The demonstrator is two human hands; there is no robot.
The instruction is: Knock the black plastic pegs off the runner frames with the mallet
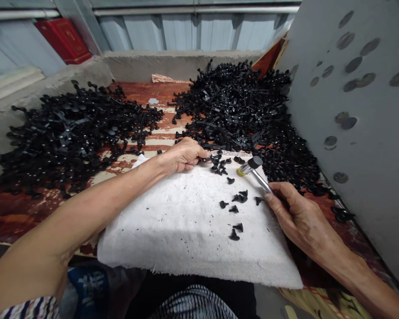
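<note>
Where the grey wall panel [362, 133] closes off the right side and a concrete ledge [173, 60] runs along the back, little free room apart from the white pad [173, 230] on the counter [16, 208]. Hemmed left by a heap of black plastic parts [66, 133], right and behind by a second heap [242, 106]. Left hand [181, 155] at the pad's far edge, fingers pinched on a black sprue piece [216, 163]. Right hand [297, 212] near the pad's right edge, closed around a small hammer [254, 170], head just beside that piece. Loose black clips [236, 208] scattered between both hands.
</note>
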